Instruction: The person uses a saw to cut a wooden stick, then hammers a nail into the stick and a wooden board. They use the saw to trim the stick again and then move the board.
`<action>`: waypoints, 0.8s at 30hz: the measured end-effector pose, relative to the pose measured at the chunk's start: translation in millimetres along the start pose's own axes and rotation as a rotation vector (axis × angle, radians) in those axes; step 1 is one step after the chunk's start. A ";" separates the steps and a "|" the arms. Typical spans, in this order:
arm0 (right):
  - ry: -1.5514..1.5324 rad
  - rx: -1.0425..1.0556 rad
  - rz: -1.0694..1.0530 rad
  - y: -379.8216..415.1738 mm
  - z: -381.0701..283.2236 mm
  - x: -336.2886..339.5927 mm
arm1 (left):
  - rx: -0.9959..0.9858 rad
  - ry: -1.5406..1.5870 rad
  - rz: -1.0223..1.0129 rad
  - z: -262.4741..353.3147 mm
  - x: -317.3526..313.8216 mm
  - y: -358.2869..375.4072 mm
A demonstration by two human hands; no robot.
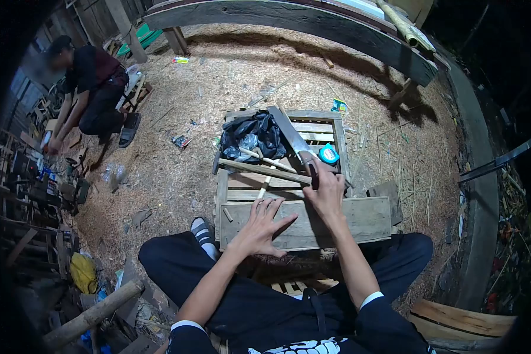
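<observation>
My left hand (pixel 258 229) lies with fingers spread on a grey wooden board (pixel 348 217) at the near side of a low slatted table. My right hand (pixel 327 193) is closed around the dark handle of a handsaw (pixel 289 131), whose blade slants away to the upper left. Beside my right thumb ends the wooden handle of a hammer (pixel 259 168), its head at the table's left edge. Light thin sticks (pixel 265 186) lie under and across it. A black plastic bag (pixel 255 134) and a turquoise tape measure (pixel 328 154) rest on the table.
The slatted table (pixel 338 133) stands on ground covered with wood shavings. At the upper left a person (pixel 94 76) crouches by scrap and tools. A long wooden bench (pixel 289 20) spans the back. A bamboo pole (pixel 94 315) juts in at the lower left, with a concrete kerb (pixel 481 177) at right.
</observation>
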State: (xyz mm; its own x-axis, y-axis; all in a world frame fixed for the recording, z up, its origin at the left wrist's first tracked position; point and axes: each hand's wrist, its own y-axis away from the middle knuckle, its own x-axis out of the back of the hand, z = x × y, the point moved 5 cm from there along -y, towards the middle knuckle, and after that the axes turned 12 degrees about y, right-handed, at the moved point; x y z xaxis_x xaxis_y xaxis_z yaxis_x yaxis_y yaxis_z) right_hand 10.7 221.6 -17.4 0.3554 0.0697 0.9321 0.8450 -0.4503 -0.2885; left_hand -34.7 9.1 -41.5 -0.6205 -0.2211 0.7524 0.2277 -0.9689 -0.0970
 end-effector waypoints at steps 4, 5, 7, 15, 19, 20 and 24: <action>-0.153 0.105 0.198 -9.4 1.2 27.2 | -0.043 0.010 0.028 -0.3 0.0 0.6; -0.190 0.066 0.158 -7.9 3.2 30.8 | -0.046 0.010 0.027 -0.2 -0.2 0.2; -0.229 0.026 0.118 -2.6 4.8 39.9 | -0.053 0.015 0.042 0.2 0.1 0.6; -0.422 -0.199 0.363 44.6 0.0 97.8 | -0.110 0.027 0.082 14.4 -15.1 -18.5; -0.500 -0.300 0.338 82.6 13.6 81.2 | -0.106 0.060 0.099 25.1 -30.4 -30.0; -0.533 -0.350 0.333 92.9 12.7 76.6 | -0.113 0.059 0.131 28.6 -30.0 -29.7; -0.621 -0.452 0.288 121.7 -2.4 70.8 | -0.080 0.031 0.221 28.7 -7.3 -9.2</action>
State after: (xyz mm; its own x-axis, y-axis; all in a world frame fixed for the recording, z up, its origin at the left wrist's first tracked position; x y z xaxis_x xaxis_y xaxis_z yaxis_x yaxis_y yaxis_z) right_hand 137.8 169.6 14.0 0.8027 0.3168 0.5053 0.4912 -0.8317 -0.2589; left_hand -10.7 22.8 -27.4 -0.5853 -0.4312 0.6866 0.3014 -0.9019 -0.3094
